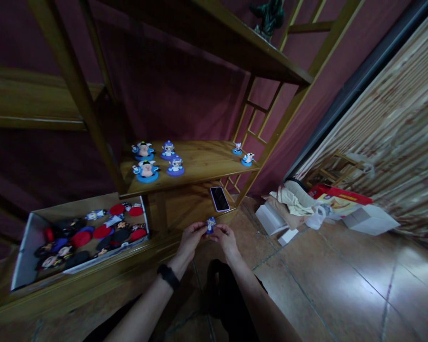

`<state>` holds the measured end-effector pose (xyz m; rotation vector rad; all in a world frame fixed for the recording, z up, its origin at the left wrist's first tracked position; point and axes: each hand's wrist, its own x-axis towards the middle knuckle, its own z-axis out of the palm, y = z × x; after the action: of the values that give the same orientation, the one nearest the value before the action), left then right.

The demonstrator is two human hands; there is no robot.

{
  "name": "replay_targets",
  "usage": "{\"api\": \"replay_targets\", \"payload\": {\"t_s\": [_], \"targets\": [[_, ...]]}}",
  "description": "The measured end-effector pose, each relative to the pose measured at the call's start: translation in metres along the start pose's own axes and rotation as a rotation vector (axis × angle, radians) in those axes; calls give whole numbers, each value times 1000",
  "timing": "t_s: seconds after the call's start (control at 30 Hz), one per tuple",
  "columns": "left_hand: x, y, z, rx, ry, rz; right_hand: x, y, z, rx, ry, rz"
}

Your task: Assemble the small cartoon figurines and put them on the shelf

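A small blue toy figurine (pixel 210 224) is pinched between both my hands, low in front of the wooden shelf unit. My left hand (pixel 191 239), with a black band on its wrist, has its fingers closed on the figurine's left side. On the right side my right hand (pixel 226 239) grips it with closed fingers. Several similar figurines on blue round bases (pixel 147 170) stand on the wooden shelf (pixel 203 164) above. An open cardboard box (pixel 24 247) at the left holds several more figurines and red and black round bases.
A smartphone (pixel 219 198) lies face up on the lower shelf board just beyond my hands. Folded cloth, white boxes (pixel 369 218) and a red box (pixel 337 195) lie on the tiled floor at the right. A dark green ornament (pixel 269 16) stands on the top shelf.
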<state>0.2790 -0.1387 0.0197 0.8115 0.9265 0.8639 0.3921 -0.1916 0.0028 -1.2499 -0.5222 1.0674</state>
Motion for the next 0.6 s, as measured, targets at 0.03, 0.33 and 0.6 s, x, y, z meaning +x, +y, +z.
{"api": "replay_targets", "payload": {"t_s": [0.03, 0.33, 0.6], "targets": [[-1, 0, 0, -4, -27, -10, 0, 0, 0, 4, 0, -5], [7, -7, -4, -78, -63, -57, -1, -2, 0, -16, 17, -6], [8, -2, -6, -222, -55, -230, -1, -4, 1, 21, -32, -10]]}}
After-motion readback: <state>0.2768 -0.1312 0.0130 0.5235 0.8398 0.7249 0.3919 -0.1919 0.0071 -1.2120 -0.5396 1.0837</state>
